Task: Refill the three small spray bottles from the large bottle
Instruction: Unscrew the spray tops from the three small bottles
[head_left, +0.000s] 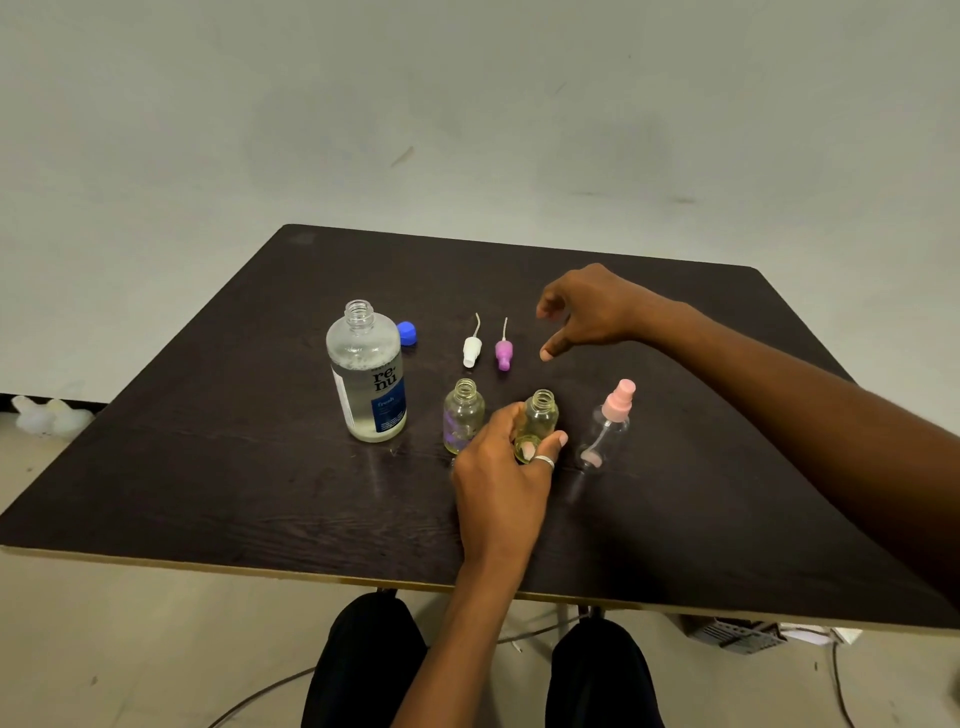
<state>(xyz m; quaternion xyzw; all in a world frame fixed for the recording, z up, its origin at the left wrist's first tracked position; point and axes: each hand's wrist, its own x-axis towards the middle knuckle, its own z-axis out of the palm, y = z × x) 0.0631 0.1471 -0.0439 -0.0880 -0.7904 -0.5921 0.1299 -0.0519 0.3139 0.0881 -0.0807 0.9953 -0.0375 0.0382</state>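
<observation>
The left hand (501, 467) covers the base of the middle small bottle (541, 413). The large bottle (363, 364) hides part of the blue cap (408, 332); the fine print on its label (389, 410) is too small to read. The pale lumps (47, 413) on the far-left floor (31, 467) are blurred, perhaps paper.

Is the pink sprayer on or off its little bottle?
On. The pink sprayer sits on the neck of the rightmost small bottle, its tube reaching down inside.
</observation>
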